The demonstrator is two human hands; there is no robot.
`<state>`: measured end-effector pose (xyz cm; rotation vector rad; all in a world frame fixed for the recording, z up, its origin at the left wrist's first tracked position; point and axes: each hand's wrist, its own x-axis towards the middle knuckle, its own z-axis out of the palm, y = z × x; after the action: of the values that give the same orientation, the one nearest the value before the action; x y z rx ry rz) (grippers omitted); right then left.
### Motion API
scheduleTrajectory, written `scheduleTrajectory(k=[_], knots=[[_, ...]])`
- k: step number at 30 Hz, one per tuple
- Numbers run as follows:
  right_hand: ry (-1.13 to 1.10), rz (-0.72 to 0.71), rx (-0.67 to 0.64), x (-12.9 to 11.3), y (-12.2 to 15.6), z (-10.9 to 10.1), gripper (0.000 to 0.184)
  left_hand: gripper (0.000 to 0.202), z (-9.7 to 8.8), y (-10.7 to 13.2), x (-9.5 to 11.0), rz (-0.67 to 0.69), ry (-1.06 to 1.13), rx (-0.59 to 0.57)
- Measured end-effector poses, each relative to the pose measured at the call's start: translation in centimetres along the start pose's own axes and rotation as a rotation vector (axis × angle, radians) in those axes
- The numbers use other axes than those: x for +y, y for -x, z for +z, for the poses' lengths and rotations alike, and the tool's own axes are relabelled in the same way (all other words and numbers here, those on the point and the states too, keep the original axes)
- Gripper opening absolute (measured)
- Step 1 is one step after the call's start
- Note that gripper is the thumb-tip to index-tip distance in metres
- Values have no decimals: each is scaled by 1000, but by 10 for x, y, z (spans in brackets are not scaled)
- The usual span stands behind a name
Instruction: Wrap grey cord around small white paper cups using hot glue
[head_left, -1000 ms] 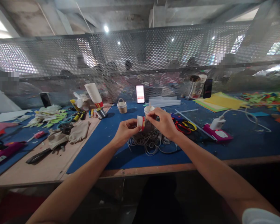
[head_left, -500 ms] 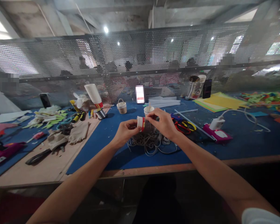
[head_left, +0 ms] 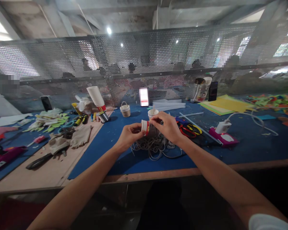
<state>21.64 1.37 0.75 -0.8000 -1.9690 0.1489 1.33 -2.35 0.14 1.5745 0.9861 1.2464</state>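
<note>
A white paper cup (head_left: 143, 126) with a red band lies tipped on its side in my left hand (head_left: 127, 136), whose fingers close round the rim end. Grey-brown cord (head_left: 154, 131) is wrapped round the rest of the cup. My right hand (head_left: 167, 126) pinches at the wrapping where it meets the red band; the fingertips partly hide the cord there. Below both hands a loose heap of the same cord (head_left: 156, 148) is spread on the blue mat (head_left: 105, 159). Just behind my right hand stands a white cup (head_left: 152, 112) with a stick in it.
A cord-covered little basket (head_left: 125, 110) and a leaning stack of paper cups (head_left: 96, 97) stand at the back left. Red- and yellow-handled tools (head_left: 190, 129) lie right of the cord. Farther right is a magenta box (head_left: 224, 137) with a plugged-in charger. Gloves (head_left: 81, 136) lie left.
The cup has turned or shifted very slightly in my left hand. My right hand stays pinched at nearly the same spot; all else looks the same.
</note>
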Motion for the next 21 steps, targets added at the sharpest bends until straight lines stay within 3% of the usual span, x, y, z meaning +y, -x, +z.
scheduleTrajectory(k=[21], knots=[[17,3,1,0,1,1,9,32,0,0,-1,10,-9,2]])
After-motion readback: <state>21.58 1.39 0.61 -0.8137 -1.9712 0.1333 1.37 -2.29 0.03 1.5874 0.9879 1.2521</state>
